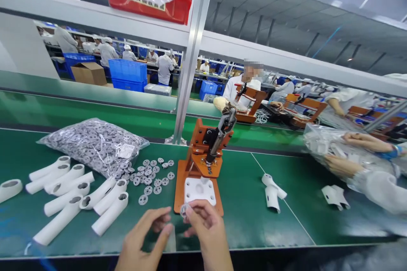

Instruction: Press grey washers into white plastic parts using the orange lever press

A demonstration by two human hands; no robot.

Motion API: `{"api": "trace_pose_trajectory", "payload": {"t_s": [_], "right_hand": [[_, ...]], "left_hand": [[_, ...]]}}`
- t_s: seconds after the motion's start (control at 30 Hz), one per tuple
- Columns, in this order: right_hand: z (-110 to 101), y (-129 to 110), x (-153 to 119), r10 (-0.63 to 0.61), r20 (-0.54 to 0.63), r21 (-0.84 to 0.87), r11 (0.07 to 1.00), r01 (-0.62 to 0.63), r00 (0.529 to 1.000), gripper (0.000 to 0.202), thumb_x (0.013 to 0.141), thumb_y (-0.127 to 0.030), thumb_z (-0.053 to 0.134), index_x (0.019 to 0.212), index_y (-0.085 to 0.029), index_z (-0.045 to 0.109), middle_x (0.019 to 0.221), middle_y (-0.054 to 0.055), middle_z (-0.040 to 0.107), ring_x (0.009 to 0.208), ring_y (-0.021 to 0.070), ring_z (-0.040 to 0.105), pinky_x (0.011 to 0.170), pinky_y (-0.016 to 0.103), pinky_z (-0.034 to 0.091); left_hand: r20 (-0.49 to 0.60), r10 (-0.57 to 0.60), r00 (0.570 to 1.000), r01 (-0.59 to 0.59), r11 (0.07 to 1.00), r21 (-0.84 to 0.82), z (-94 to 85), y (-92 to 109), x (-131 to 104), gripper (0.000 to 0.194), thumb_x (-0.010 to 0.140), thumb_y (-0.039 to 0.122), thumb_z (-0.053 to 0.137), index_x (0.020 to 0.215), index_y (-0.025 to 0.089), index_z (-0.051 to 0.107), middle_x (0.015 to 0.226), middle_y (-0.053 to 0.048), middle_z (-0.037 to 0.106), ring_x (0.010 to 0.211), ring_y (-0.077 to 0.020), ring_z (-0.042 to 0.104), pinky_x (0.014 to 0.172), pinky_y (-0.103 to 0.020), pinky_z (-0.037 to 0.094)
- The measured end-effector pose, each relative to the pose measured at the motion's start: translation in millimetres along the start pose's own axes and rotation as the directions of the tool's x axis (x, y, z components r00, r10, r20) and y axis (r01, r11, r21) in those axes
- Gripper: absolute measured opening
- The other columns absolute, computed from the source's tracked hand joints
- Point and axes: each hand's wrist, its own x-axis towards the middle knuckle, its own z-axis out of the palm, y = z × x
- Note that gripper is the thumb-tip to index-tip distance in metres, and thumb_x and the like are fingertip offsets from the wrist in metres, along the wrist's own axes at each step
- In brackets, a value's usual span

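My right hand (206, 228) pinches a small grey disc (183, 210) in front of the white block (199, 191) on the base of an orange toggle press (219, 186). To its left, my left hand (148, 237) is open, fingers curved and apart, with nothing in it. Several loose grey discs (148, 181) lie left of the press. Beside them rests a clear bag (92, 142) filled with similar discs. Several white tubular parts (110, 214) lie on the green table at the left.
White parts (272, 192) lie right of the press. Farther right, another person's hands (343, 165) hold a clear bag (318, 142). A metal post (187, 72) rises behind the press. A red bin (171, 8) sits on the overhead shelf.
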Motion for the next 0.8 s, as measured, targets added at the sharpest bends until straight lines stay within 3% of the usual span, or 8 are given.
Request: {"api": "trace_pose_trajectory", "payload": {"t_s": [0.1,0.2,0.33,0.43,0.5,0.63,0.7,0.8], "right_hand": [[-11.9,-5.1,-14.0,0.005,-0.047,0.075,0.997,-0.002,0.999,0.046,0.065,-0.053,0.091,0.082,-0.016,0.071,0.079,0.006,0.074,0.072,0.0155,0.069,0.059,0.019,0.056],[-22.6,-7.6,-19.2,0.048,-0.021,0.115,0.992,-0.045,0.999,0.038,0.070,-0.048,0.089,0.086,-0.018,0.071,0.090,0.006,0.075,0.083,0.0177,0.073,0.078,0.026,0.061],[-41.2,-7.9,-21.7,-0.136,0.103,-0.144,0.978,0.150,0.985,0.031,0.085,-0.040,0.077,0.111,-0.024,0.073,0.115,0.009,0.070,0.091,0.0207,0.073,0.078,0.030,0.063],[-50.1,-10.6,-22.0,-0.389,0.236,-0.463,0.761,0.455,0.890,0.027,0.092,-0.027,0.067,0.119,-0.029,0.072,0.119,0.008,0.068,0.099,0.0200,0.071,0.082,0.027,0.061],[-53.0,-11.7,-18.2,-0.478,0.272,-0.578,0.613,0.539,0.835,0.021,0.094,-0.024,0.065,0.113,-0.029,0.073,0.110,0.005,0.070,0.092,0.0170,0.070,0.081,0.025,0.059],[-55.2,-7.0,6.2,-0.541,0.157,-0.740,0.489,0.461,0.826,0.012,0.094,-0.033,0.068,0.101,-0.023,0.071,0.092,0.003,0.071,0.080,0.0173,0.068,0.074,0.026,0.055],[-52.3,-3.8,24.7,-0.531,0.059,-0.849,0.418,0.322,0.845,0.015,0.093,-0.035,0.068,0.097,-0.021,0.071,0.090,0.005,0.071,0.082,0.0207,0.068,0.075,0.029,0.053],[-41.0,-2.6,50.2,-0.460,-0.013,-0.956,0.265,0.123,0.888,0.016,0.090,-0.033,0.071,0.094,-0.018,0.072,0.092,0.008,0.072,0.089,0.0266,0.067,0.077,0.034,0.050]], "left_hand": [[0.168,-0.083,0.982,0.125,0.959,-0.254,27.1,27.1,12.6,0.033,0.092,0.051,0.063,0.112,0.028,0.074,0.103,-0.002,0.075,0.091,-0.0174,0.071,0.081,-0.021,0.057],[0.266,-0.109,0.958,0.201,0.915,-0.350,35.7,39.0,17.9,0.032,0.092,0.051,0.064,0.110,0.027,0.076,0.111,-0.004,0.073,0.098,-0.0182,0.068,0.087,-0.022,0.054],[0.335,-0.116,0.935,0.251,0.885,-0.392,35.0,42.8,20.8,0.036,0.094,0.052,0.061,0.116,0.028,0.075,0.121,-0.006,0.070,0.108,-0.0198,0.065,0.096,-0.024,0.050],[0.399,-0.089,0.912,0.262,0.877,-0.403,40.5,43.3,25.6,0.037,0.095,0.051,0.058,0.118,0.026,0.074,0.126,-0.007,0.069,0.117,-0.0221,0.063,0.103,-0.028,0.048],[0.416,-0.125,0.901,0.307,0.860,-0.408,47.5,41.5,29.8,0.044,0.093,0.054,0.059,0.123,0.023,0.071,0.122,-0.008,0.071,0.113,-0.0235,0.065,0.102,-0.031,0.050],[0.270,-0.186,0.945,0.254,0.936,-0.244,53.8,26.0,38.9,0.052,0.094,0.058,0.053,0.129,0.022,0.064,0.114,-0.009,0.073,0.102,-0.0253,0.069,0.092,-0.037,0.056],[0.097,-0.089,0.991,0.090,0.996,-0.003,46.5,10.7,45.4,0.045,0.097,0.054,0.045,0.122,0.023,0.066,0.118,-0.009,0.072,0.108,-0.0276,0.065,0.098,-0.043,0.052],[-0.035,0.083,0.996,-0.063,0.922,0.381,21.8,-17.0,57.2,0.045,0.099,0.048,0.037,0.116,0.020,0.068,0.116,-0.011,0.071,0.109,-0.0334,0.061,0.098,-0.053,0.049]]}}
